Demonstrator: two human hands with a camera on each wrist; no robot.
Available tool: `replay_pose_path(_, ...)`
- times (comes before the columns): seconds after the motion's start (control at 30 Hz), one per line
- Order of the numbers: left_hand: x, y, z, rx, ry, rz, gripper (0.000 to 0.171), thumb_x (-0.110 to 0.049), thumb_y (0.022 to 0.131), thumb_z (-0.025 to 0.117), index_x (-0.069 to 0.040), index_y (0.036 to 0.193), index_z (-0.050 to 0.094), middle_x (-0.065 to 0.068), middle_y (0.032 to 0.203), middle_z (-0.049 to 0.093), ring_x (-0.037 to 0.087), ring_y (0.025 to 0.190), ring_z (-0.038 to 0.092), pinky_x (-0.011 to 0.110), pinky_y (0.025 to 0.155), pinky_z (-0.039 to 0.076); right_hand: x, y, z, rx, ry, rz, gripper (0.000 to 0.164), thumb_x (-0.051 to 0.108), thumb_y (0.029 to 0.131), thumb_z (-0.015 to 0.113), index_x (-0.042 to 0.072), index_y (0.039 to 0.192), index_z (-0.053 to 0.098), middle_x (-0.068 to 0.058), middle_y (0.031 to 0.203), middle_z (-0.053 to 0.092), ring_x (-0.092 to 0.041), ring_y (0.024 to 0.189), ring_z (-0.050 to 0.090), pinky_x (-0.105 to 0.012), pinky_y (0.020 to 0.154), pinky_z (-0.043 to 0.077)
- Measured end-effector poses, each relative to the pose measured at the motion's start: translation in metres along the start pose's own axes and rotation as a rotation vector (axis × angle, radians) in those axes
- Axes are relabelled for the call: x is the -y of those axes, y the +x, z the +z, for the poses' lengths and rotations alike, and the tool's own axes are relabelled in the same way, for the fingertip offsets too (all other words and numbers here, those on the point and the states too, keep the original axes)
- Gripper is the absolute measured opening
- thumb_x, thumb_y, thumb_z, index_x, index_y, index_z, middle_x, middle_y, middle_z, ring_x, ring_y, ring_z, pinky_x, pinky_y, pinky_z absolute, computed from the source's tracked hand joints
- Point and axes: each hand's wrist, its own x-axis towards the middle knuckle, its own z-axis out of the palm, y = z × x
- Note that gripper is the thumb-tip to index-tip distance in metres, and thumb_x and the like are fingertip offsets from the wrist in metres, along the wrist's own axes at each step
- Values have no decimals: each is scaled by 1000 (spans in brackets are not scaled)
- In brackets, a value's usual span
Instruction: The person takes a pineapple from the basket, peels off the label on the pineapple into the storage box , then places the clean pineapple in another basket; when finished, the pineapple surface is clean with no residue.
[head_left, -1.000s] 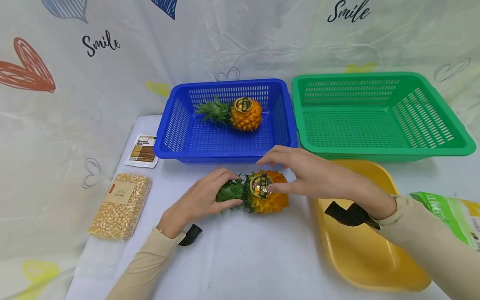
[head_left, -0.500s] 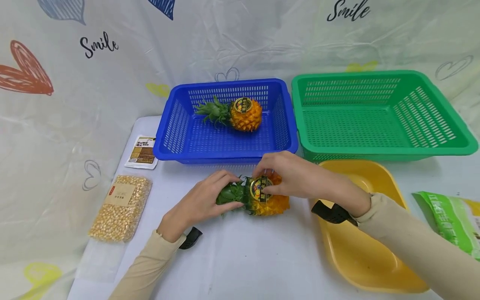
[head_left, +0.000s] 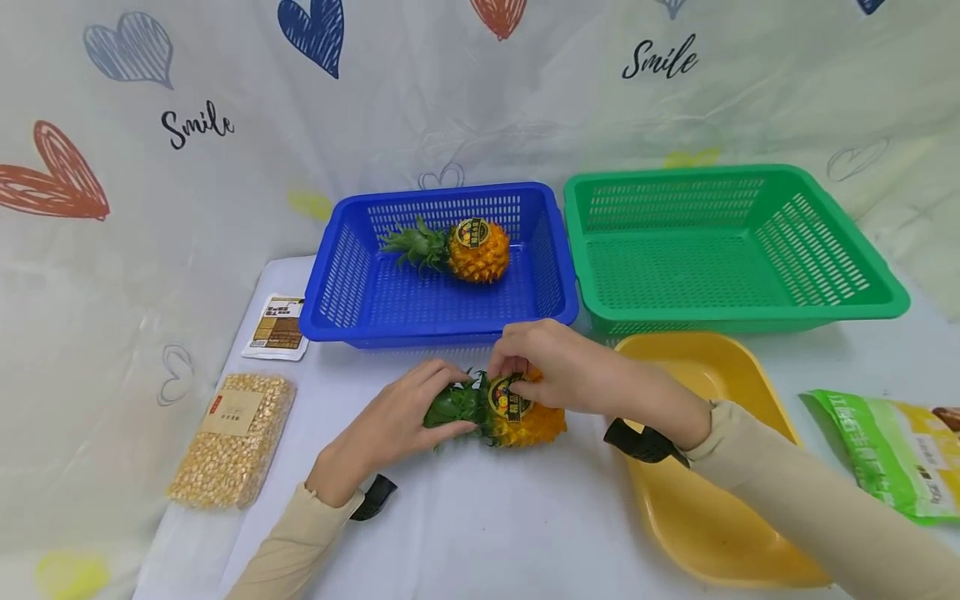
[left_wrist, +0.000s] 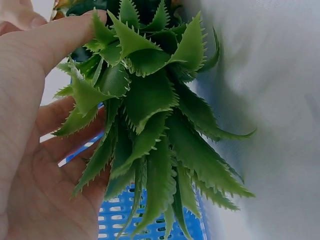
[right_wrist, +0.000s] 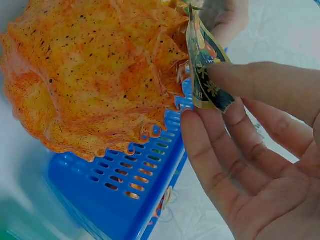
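A small orange pineapple [head_left: 546,427] lies on its side on the white table, its green leafy crown [left_wrist: 150,100] to the left. My left hand [head_left: 401,414] holds that crown between thumb and fingers; the palm side and several serrated leaves show in the left wrist view. My right hand [head_left: 558,367] is over the fruit and pinches the black and gold label [right_wrist: 201,87] between thumb and fingers. One part of the label stands away from the fruit's skin in the right wrist view. The thumb covers some of its print.
Behind the hands, a blue basket [head_left: 442,335] contains another labelled pineapple [head_left: 480,254]. A green basket [head_left: 720,315] stands right of it, with a yellow tub [head_left: 712,517] in front. A green bag [head_left: 877,450] lies far right; a corn pack [head_left: 236,442] and a small pouch [head_left: 277,329] lie left.
My right hand has moved left and down onto the label, and its spread fingers have closed to a pinch. The left hand stays at the crown. The head view has tilted up slightly.
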Motion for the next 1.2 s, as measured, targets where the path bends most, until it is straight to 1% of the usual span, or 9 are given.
replay_pose_path(0.17,-1,-2,1,-6,-4,0,50,-33,92,83,-9,131,64,4,127,64,17,113,63,38,93,57,2,-3,1,-20,7,-26,23,-13,86,77,6,98,75,0,90,66,-8,79,58,-24,72,56)
replay_pose_path(0.4,-2,0,1,-16,4,23,50,-33,91,84,-9,131,64,4,125,64,17,110,63,37,90,58,13,-13,-6,-49,2,-27,24,-13,86,77,8,98,77,2,91,67,-6,80,60,-24,73,58)
replay_pose_path(0.6,-2,-1,1,3,17,0,50,-34,93,83,-9,132,64,4,127,64,18,108,64,38,87,58,20,-26,-23,-83,-3,-67,22,-10,89,76,9,100,78,4,93,67,-5,82,63,-25,72,59)
replay_pose_path(0.77,-4,-1,0,20,19,-26,51,-34,93,82,-9,133,63,4,128,64,19,111,64,40,90,58,19,-44,-41,-134,3,-57,22,-5,91,77,15,101,79,10,92,64,-3,81,62,-24,69,58)
replay_pose_path(0.93,-5,0,1,20,20,-30,51,-34,93,82,-9,133,63,4,127,64,19,111,64,40,89,58,3,-71,-57,-184,10,-12,30,-5,89,80,23,99,78,16,96,65,-2,83,64,-24,70,58)
replay_pose_path(1.0,-5,0,1,20,19,-30,51,-34,93,83,-9,133,63,4,127,64,19,111,64,40,89,58,-7,-83,-62,-186,43,10,31,-4,88,81,25,99,77,16,97,65,-4,84,66,-23,73,60)
replay_pose_path(1.1,-5,0,1,24,22,-31,51,-34,93,82,-10,133,63,4,128,64,19,112,64,40,90,58,-25,-102,-64,-187,85,50,34,-7,86,81,24,99,77,14,96,66,-7,86,67,-23,76,61)
replay_pose_path(1.17,-5,0,1,25,24,-29,51,-33,93,82,-9,134,63,5,128,64,20,113,64,40,91,58,-38,-114,-64,-194,101,80,36,-10,85,81,22,99,77,10,96,66,-8,88,67,-23,77,61)
replay_pose_path(1.2,-5,0,0,25,26,-28,52,-33,93,82,-9,134,63,5,128,63,20,113,64,41,92,58,-44,-120,-63,-201,91,99,37,-11,83,81,22,99,77,8,95,67,-8,87,67,-21,77,61)
